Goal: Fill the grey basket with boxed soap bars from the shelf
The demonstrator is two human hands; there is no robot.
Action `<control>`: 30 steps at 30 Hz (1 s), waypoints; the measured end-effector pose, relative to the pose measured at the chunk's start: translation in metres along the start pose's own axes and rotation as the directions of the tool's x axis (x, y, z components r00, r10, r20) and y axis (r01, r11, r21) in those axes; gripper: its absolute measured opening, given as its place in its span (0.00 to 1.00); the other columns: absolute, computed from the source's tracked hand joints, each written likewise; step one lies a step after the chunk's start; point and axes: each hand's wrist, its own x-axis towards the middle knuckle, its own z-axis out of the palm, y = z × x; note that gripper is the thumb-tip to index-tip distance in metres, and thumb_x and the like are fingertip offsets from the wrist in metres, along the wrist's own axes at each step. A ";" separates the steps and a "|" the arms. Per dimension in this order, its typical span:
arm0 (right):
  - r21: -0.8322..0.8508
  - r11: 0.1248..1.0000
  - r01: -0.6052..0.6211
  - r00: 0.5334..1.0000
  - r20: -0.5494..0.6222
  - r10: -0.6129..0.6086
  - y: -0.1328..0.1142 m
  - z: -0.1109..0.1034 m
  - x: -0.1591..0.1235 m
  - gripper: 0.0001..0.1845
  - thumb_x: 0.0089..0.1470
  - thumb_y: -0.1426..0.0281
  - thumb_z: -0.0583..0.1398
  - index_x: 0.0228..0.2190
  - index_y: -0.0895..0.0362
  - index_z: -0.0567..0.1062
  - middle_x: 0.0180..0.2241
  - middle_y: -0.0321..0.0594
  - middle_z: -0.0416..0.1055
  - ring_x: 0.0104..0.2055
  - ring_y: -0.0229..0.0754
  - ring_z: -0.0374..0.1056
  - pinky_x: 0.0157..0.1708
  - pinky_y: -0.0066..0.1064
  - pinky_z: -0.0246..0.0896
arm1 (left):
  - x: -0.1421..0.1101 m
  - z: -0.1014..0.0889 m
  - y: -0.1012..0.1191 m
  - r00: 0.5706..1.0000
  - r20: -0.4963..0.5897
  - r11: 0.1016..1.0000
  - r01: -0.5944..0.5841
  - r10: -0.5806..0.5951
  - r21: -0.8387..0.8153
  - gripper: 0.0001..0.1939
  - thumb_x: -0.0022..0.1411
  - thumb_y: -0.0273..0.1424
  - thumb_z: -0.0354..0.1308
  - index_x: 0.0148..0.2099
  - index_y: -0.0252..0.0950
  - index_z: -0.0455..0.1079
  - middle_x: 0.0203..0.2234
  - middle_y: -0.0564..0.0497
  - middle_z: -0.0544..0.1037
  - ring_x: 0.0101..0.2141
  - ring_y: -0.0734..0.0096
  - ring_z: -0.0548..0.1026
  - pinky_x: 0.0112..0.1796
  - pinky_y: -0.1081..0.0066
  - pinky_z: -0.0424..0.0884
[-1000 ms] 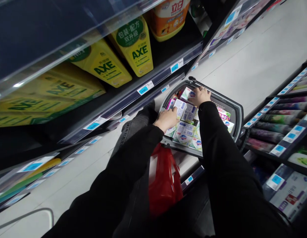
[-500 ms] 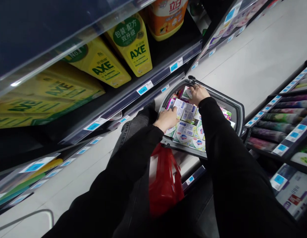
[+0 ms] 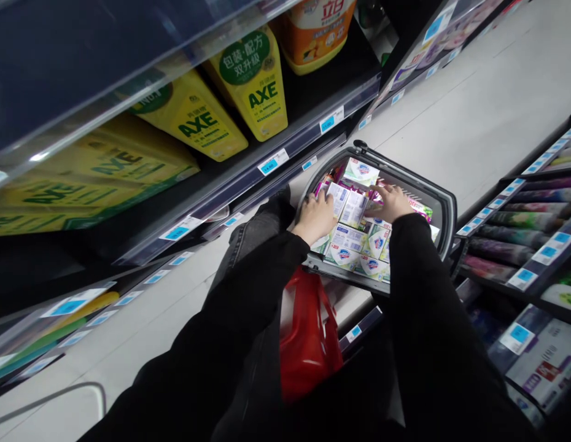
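Note:
A grey shopping basket [image 3: 446, 212] stands on the floor, filled with several small soap boxes [image 3: 350, 236], white and green with blue labels. My left hand [image 3: 317, 216] rests on the boxes at the basket's left side, fingers curled over one box's edge. My right hand [image 3: 390, 201] lies flat with fingers spread on the boxes nearer the middle right. One white-green box [image 3: 361, 172] lies bare at the basket's far end. Black sleeves cover both arms.
A red plastic bag [image 3: 308, 334] hangs near my lap. Yellow AXE refill pouches [image 3: 255, 86] and an orange bottle [image 3: 313, 31] fill the shelf on the left. Shelves with price tags [image 3: 520, 279] and packaged goods stand on the right. Pale floor tiles run between them.
My right hand has moved from the far left corner of the basket back toward the middle right, uncovering a box at the far end. The left hand has barely shifted.

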 end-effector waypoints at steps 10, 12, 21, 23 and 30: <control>-0.052 0.998 -0.023 0.995 0.100 0.028 0.014 0.046 -0.072 0.75 0.34 0.38 0.65 0.68 0.67 0.41 0.68 0.69 0.43 0.69 0.72 0.40 0.63 0.64 0.34 | 0.008 0.049 0.034 0.894 0.102 0.857 -0.447 0.436 0.258 0.61 0.47 0.47 0.70 0.73 0.30 0.43 0.72 0.34 0.40 0.70 0.43 0.36 0.65 0.45 0.30; -0.067 0.998 -0.015 0.995 0.094 0.021 0.014 0.050 -0.075 0.74 0.36 0.38 0.64 0.69 0.66 0.40 0.69 0.68 0.41 0.70 0.71 0.36 0.64 0.65 0.29 | 0.009 0.059 0.036 0.906 0.084 0.867 -0.423 0.416 0.263 0.55 0.54 0.50 0.65 0.74 0.34 0.43 0.72 0.38 0.41 0.71 0.46 0.34 0.65 0.44 0.29; -0.014 0.999 -0.038 0.995 0.096 0.039 0.023 0.056 -0.066 0.75 0.35 0.36 0.64 0.69 0.64 0.39 0.70 0.64 0.37 0.71 0.72 0.31 0.63 0.68 0.23 | 0.039 0.064 0.030 0.857 0.001 0.803 -0.483 0.515 0.349 0.49 0.62 0.52 0.56 0.73 0.25 0.45 0.71 0.32 0.40 0.71 0.48 0.37 0.66 0.45 0.30; -0.005 0.999 -0.049 0.993 0.109 0.049 0.027 0.057 -0.062 0.76 0.35 0.35 0.63 0.69 0.65 0.37 0.70 0.64 0.35 0.71 0.72 0.30 0.63 0.68 0.23 | 0.048 0.065 0.027 0.839 -0.004 0.780 -0.503 0.544 0.373 0.50 0.62 0.52 0.55 0.73 0.25 0.45 0.71 0.32 0.40 0.71 0.47 0.37 0.65 0.43 0.30; 0.040 0.999 -0.016 0.995 0.102 0.011 0.031 0.059 -0.056 0.74 0.38 0.36 0.62 0.69 0.63 0.35 0.70 0.64 0.37 0.71 0.72 0.33 0.63 0.67 0.25 | 0.050 0.065 0.028 0.856 -0.011 0.775 -0.463 0.517 0.432 0.49 0.64 0.52 0.52 0.72 0.21 0.44 0.71 0.31 0.41 0.70 0.46 0.39 0.66 0.44 0.35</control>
